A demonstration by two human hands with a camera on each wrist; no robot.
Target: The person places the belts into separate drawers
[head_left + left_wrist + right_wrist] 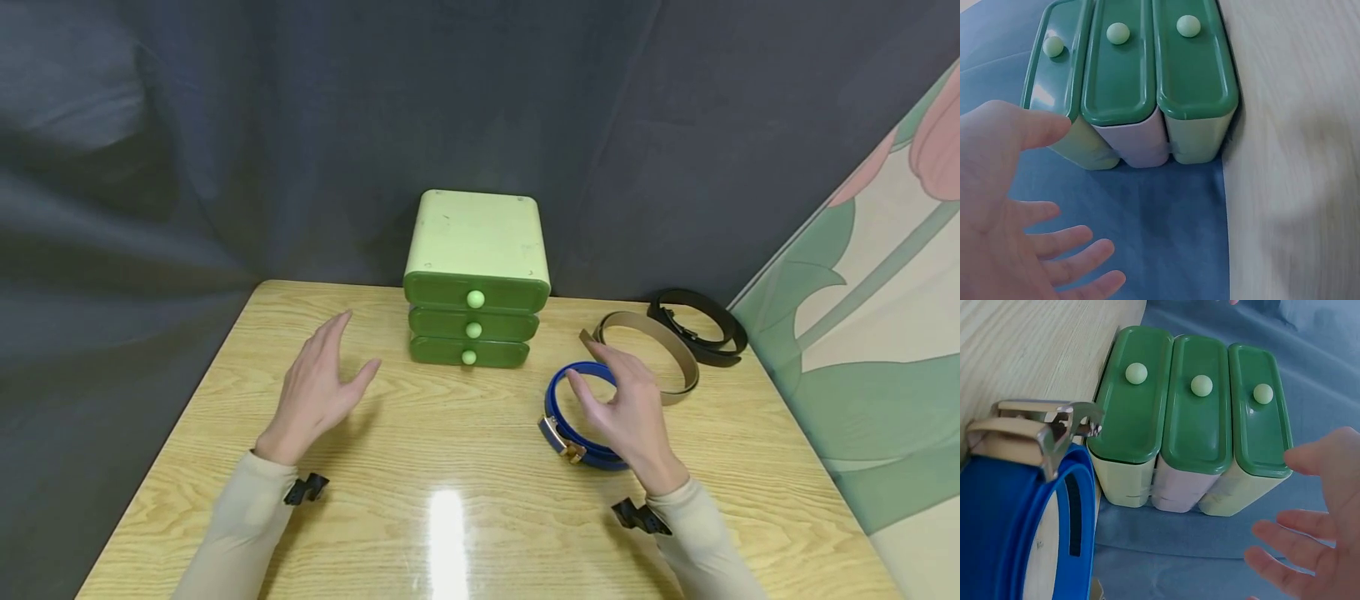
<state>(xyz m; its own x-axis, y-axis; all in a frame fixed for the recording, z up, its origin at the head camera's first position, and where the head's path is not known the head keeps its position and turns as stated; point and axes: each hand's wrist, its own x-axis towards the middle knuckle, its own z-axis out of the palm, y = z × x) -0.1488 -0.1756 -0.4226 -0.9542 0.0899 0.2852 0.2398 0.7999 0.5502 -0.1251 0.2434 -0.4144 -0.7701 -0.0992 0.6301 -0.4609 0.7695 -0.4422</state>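
My left hand (315, 392) hovers over the left part of the table, its fingers spread and holding nothing. Over the blue belt (553, 417) is my right hand (628, 408), also with relaxed, parted fingers and nothing in its grasp. The belt lies coiled on edge, its metal buckle (1054, 431) toward the front left; the hand hides part of the coil. At the back centre stands a small chest of drawers (480, 233) with a pale green top and three green drawer fronts, each with a round knob (476, 299). All three drawers look closed.
Behind the blue belt lie a coiled tan belt (686, 362) and a coiled black belt (738, 329) near the table's right edge. A dark curtain (337, 142) hangs behind the wooden table (375, 517). To the right is a flower-patterned panel (885, 400).
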